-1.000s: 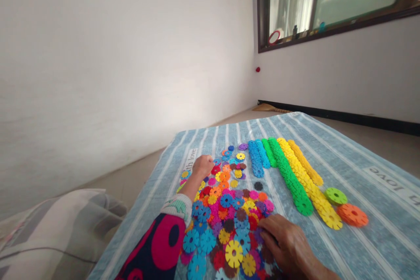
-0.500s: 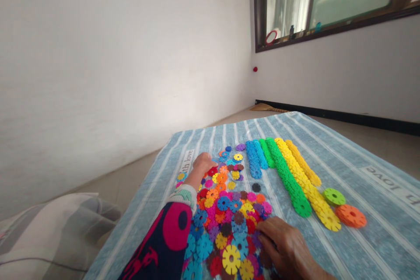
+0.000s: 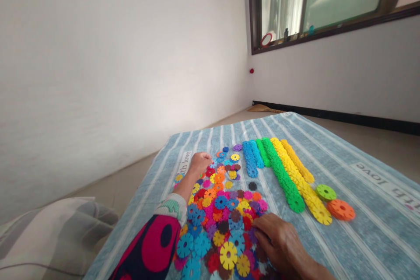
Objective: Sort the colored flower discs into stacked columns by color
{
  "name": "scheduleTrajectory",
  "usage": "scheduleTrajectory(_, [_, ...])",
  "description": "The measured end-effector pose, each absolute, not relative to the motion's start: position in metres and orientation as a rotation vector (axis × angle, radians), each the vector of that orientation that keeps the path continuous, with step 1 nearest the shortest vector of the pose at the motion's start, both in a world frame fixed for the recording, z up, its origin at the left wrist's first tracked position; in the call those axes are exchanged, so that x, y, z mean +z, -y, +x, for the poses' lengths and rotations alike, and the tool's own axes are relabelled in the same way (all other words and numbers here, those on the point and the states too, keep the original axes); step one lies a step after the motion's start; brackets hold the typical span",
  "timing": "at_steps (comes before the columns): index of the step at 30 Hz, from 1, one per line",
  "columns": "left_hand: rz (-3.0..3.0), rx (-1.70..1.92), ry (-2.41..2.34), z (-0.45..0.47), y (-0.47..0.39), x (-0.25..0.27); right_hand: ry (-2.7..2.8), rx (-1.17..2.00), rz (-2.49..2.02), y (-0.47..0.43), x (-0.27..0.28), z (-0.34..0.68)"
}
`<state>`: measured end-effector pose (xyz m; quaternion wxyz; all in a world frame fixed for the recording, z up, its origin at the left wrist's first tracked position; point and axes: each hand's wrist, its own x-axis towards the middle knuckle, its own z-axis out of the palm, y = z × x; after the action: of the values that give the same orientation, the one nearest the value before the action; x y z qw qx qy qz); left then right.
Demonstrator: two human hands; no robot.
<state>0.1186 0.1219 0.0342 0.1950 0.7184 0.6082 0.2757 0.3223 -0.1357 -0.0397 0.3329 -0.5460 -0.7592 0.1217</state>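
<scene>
A heap of colourful notched plastic discs [image 3: 219,238] lies on the striped cloth, thinning out towards the back. At its far left edge is my left hand [image 3: 200,164], closed with the fingertips together beside the scattered discs; whatever sits in them is too small to make out. My right hand [image 3: 278,234] rests curled against the heap's right side, fingers bent inward, their tips partly hidden. Right of the heap lie overlapping rows of discs sorted by colour: blue [image 3: 250,159], green [image 3: 282,177] and yellow [image 3: 303,181].
Beyond the rows' near ends lie a lime green disc [image 3: 326,192] and a stack of orange discs [image 3: 341,209]. A lone black disc [image 3: 252,186] sits between heap and rows. Grey-and-white fabric [image 3: 59,236] is at the lower left. A white wall [image 3: 124,52] rises behind the table.
My left hand has shifted slightly left, its fingertips now turned up and away from the discs below. My right hand stays at the heap's side. The view has turned a little.
</scene>
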Motion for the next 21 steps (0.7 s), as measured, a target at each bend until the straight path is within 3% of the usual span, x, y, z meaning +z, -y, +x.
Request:
scheduleTrajectory(10, [2.207,0.636,-1.216,0.209,-0.080,0.028,1.973,0.266,-1.451,0.134,-0.041,0.322])
scheduleTrajectory(21, [2.374,0.529,-1.262,0.241,-0.064,0.017,1.974,0.201,-1.412,0.133,-0.044,0.322])
